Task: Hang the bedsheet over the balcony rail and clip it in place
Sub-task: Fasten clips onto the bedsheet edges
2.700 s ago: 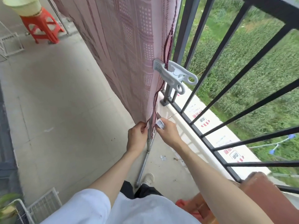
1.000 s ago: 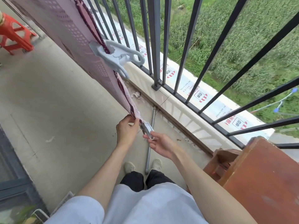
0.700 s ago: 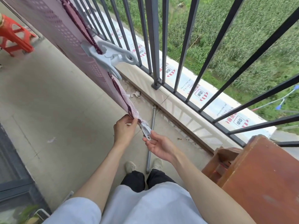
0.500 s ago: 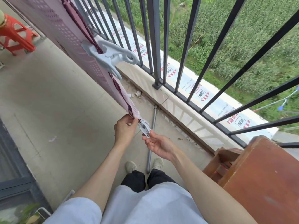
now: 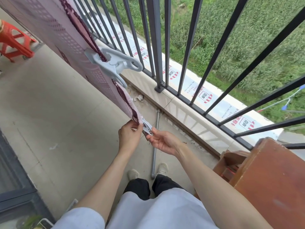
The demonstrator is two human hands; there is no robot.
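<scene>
A pink patterned bedsheet [image 5: 54,35] with a dark red edge hangs beside the black balcony rail [image 5: 155,47]. A large grey clip [image 5: 113,62] grips its side edge partway up. At the sheet's bottom corner sits a small grey clip [image 5: 147,128]. My left hand [image 5: 129,136] pinches the corner of the sheet right beside that clip. My right hand [image 5: 162,140] holds the small clip's tail between thumb and fingertips, palm up.
A brown wooden piece of furniture [image 5: 267,182] stands at the right by the rail. A grey metal pipe [image 5: 155,144] lies on the floor along the kerb, near my shoes. A red plastic stool [image 5: 14,43] stands far left. A dark door frame [image 5: 14,179] borders the left.
The view swung from the sheet's face to its lower corner. My hands stay at the corner; the right hand's fingers have shifted along the small clip, which now sits on the sheet's edge.
</scene>
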